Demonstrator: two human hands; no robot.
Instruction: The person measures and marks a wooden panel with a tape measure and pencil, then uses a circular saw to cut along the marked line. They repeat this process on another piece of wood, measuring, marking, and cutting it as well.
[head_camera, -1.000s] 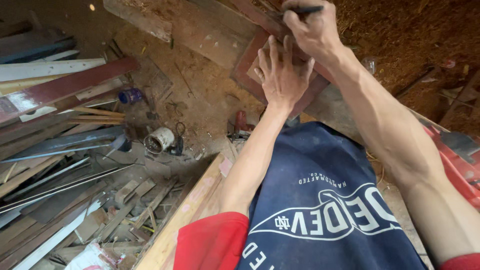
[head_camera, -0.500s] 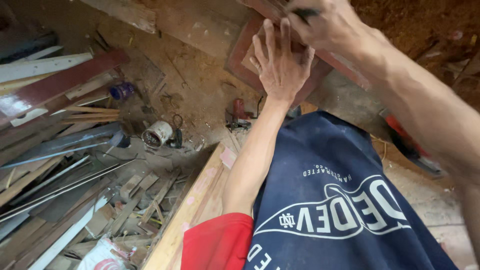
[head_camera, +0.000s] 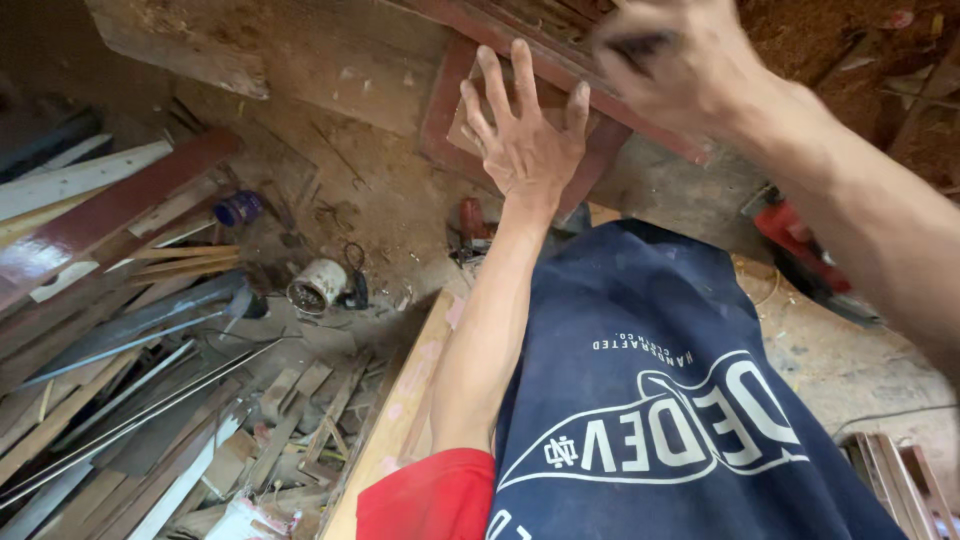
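My left hand (head_camera: 525, 140) lies flat with its fingers spread on a reddish-brown wooden frame (head_camera: 438, 115), pressing a lighter wood piece (head_camera: 468, 128) set inside it. Just to the right and slightly above, my right hand (head_camera: 690, 65) is blurred. Its fingers are closed around a thin dark pencil-like thing (head_camera: 640, 45), held over the frame's upper rail (head_camera: 650, 130). A navy apron (head_camera: 660, 400) with white print covers my front below both arms.
Scrap wood slats and long boards (head_camera: 150, 420) are piled on the left. A white tin can (head_camera: 318, 283) and a small blue jar (head_camera: 238, 208) lie in the sawdust. A pale plank (head_camera: 400, 410) runs beside my left arm. A red power tool (head_camera: 800, 250) sits at the right.
My right hand has shifted to the right and gone blurred, still holding the dark thing. My left hand stays flat on the frame. The view has moved closer.
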